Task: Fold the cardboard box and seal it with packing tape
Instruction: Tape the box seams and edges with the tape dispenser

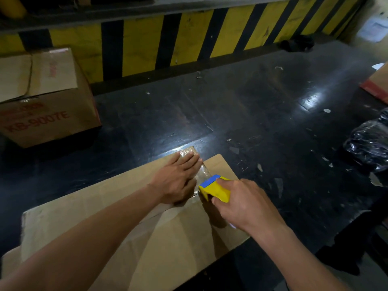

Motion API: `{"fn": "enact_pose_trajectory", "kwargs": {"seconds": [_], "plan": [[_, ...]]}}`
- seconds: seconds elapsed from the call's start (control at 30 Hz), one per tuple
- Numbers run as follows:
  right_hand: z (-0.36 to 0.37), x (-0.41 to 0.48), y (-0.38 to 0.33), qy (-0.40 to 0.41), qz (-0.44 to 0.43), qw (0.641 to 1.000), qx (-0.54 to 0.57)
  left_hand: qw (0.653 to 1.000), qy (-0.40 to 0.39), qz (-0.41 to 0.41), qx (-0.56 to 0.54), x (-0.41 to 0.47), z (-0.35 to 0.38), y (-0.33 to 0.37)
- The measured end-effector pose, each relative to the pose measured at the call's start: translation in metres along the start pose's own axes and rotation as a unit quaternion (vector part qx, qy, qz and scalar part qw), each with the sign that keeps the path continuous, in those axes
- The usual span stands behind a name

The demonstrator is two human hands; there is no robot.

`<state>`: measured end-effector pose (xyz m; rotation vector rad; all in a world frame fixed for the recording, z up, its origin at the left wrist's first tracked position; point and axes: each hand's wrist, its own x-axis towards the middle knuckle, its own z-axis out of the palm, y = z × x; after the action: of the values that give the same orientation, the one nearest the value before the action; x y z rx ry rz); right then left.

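A brown cardboard box (88, 215) lies in front of me on a dark table, its top flaps folded shut. Clear packing tape (202, 172) runs along the centre seam toward the far edge. My left hand (178, 179) presses flat on the left flap beside the seam, fingers spread over the tape's far end. My right hand (237, 204) grips a yellow and blue tape dispenser (214, 189) set on the seam just right of my left hand. The tape roll itself is hidden under my right hand.
A sealed brown carton with red print (48, 97) stands at the far left. A crumpled clear plastic wrap (371, 143) lies at the right edge. Another carton's corner (378, 85) shows at far right. A yellow and black striped wall (168, 38) bounds the dark table (262, 106).
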<state>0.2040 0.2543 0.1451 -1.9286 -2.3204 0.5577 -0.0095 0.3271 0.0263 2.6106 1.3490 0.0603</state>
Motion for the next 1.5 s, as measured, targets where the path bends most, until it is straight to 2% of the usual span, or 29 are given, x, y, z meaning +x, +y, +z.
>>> {"fn": "enact_pose_trajectory", "kwargs": {"seconds": [0.23,0.43,0.6,0.9,1.13,1.33,1.5], "plan": [[-0.007,-0.026,0.006,-0.025,0.018,0.999,0.032,0.999,-0.017,0.003,0.034,0.001,-0.003,-0.003],[0.000,-0.023,-0.004,-0.018,0.048,0.998,-0.035,0.996,-0.042,-0.029,0.071,-0.001,-0.011,0.015],[-0.002,-0.027,-0.004,-0.027,0.059,0.998,-0.008,0.999,-0.017,-0.026,-0.007,-0.017,0.004,0.039],[-0.015,-0.059,-0.003,-0.026,0.075,0.996,0.050,0.999,-0.012,-0.028,-0.040,-0.019,0.009,0.032],[-0.026,-0.063,-0.005,0.017,0.088,0.991,0.101,0.994,0.023,-0.047,-0.092,-0.021,0.011,0.035],[-0.022,-0.069,-0.010,0.005,0.086,0.994,0.066,0.992,0.046,-0.048,-0.104,-0.021,0.011,0.034],[0.000,-0.070,-0.013,-0.015,0.066,0.998,0.003,0.997,0.018,-0.039,-0.057,-0.019,0.014,0.033]]}}
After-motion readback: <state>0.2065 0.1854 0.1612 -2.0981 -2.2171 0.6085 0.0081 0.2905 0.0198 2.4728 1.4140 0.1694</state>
